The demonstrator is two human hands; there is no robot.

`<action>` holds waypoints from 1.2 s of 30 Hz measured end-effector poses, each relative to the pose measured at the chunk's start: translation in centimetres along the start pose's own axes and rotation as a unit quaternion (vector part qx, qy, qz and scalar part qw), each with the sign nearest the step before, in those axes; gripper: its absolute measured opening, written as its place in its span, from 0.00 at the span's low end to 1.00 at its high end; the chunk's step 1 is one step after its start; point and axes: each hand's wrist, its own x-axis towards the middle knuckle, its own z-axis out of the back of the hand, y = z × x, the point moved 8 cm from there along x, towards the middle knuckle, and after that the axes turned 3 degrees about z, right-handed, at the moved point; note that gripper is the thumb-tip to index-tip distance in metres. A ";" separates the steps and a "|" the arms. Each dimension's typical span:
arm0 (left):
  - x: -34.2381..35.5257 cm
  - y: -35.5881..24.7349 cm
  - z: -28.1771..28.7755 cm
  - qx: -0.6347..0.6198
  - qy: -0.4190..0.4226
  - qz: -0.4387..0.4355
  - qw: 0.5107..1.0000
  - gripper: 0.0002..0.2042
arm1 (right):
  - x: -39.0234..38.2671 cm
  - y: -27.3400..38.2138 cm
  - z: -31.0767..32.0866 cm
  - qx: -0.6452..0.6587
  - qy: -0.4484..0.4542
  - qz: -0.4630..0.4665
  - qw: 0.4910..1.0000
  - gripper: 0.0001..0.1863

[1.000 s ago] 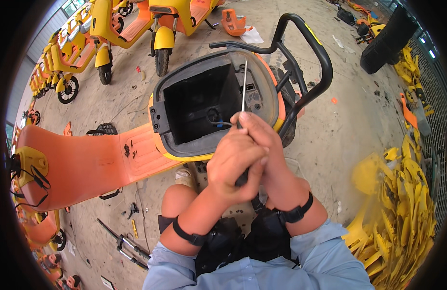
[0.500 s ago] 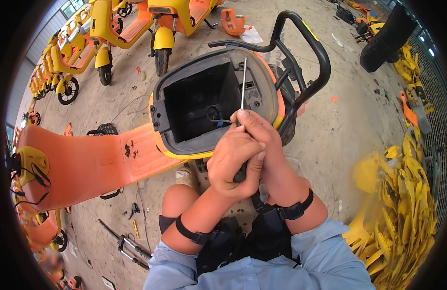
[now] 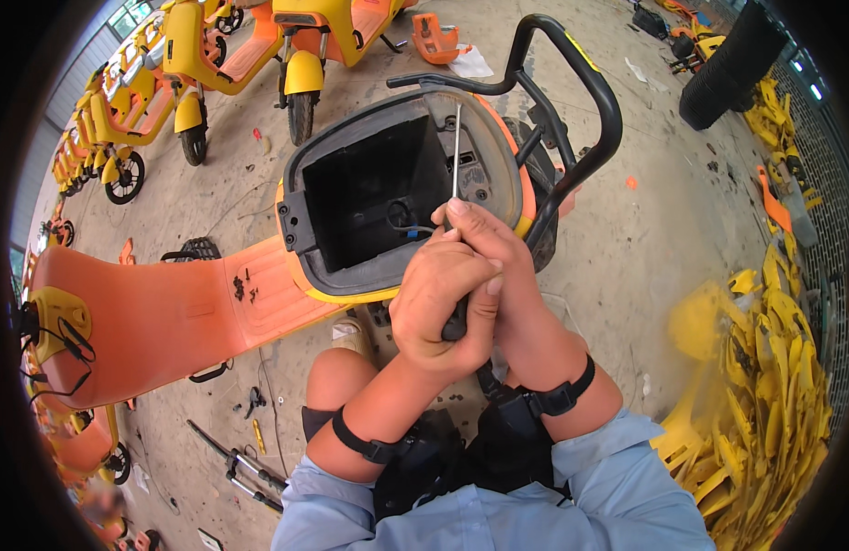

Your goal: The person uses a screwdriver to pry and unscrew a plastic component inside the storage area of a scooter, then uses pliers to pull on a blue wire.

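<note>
Both hands are closed round a long screwdriver (image 3: 457, 156) with a dark handle and a thin metal shaft. My left hand (image 3: 440, 298) wraps the handle, whose butt shows below its fingers. Farther up, my right hand (image 3: 484, 241) pinches around the base of the shaft, its wrist close against the left hand. The shaft points away from me across the dark rim of the open storage bin (image 3: 310, 253) on an orange and yellow scooter (image 3: 149, 317). Whether its tip touches the rim I cannot tell. Inside the bin lies a cable with a blue connector (image 3: 412, 231).
A black tubular rack (image 3: 611, 115) curves up at the scooter's rear. Small dark screws (image 3: 243, 286) lie on the footboard. Yellow panels (image 3: 764, 413) are heaped at right, near a black stack (image 3: 732, 73). Parked scooters (image 3: 300, 73) line the far left; a fork-like metal part (image 3: 236, 464) lies on the floor.
The whole view has shifted slightly, with the scooter a little farther left. Both hands keep the same grip on the screwdriver.
</note>
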 end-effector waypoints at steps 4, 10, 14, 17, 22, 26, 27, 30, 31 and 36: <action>0.0 -1.3 0.1 0.004 0.020 0.018 1.000 0.06 | -1.1 -0.2 0.1 -0.002 -0.023 -0.026 0.999 0.15; 0.0 -1.0 -0.2 0.018 0.021 0.000 1.000 0.06 | -0.8 0.2 0.2 -0.010 -0.019 -0.009 1.000 0.14; 0.1 0.2 0.1 0.011 -0.004 -0.003 1.000 0.06 | 0.1 0.1 -0.1 -0.006 -0.015 0.004 1.000 0.15; 0.1 -1.1 0.4 -0.001 0.010 0.004 1.000 0.06 | -0.8 -0.2 0.1 -0.022 -0.011 -0.014 1.000 0.15; 0.3 0.4 -0.3 0.012 0.008 -0.017 1.000 0.05 | 0.0 0.8 -0.2 -0.021 -0.004 0.014 1.000 0.15; 0.0 -1.7 0.4 -0.011 0.020 0.009 1.000 0.05 | -1.3 -0.6 0.7 -0.054 -0.017 -0.012 0.998 0.14; -0.2 -1.5 0.4 -0.020 0.021 0.009 1.000 0.05 | -1.3 -0.5 0.7 -0.057 -0.015 0.000 0.998 0.15; 0.4 0.6 -0.2 0.000 0.019 -0.013 1.000 0.05 | 0.1 0.9 -0.4 -0.022 -0.023 0.032 0.999 0.15; 0.5 0.4 -0.3 -0.003 0.030 -0.001 1.000 0.04 | 0.1 1.0 -0.2 -0.034 -0.016 0.063 0.997 0.15; 0.0 -0.9 0.6 -0.007 0.022 0.020 1.000 0.04 | -0.8 -0.2 0.5 -0.047 -0.020 -0.003 0.999 0.15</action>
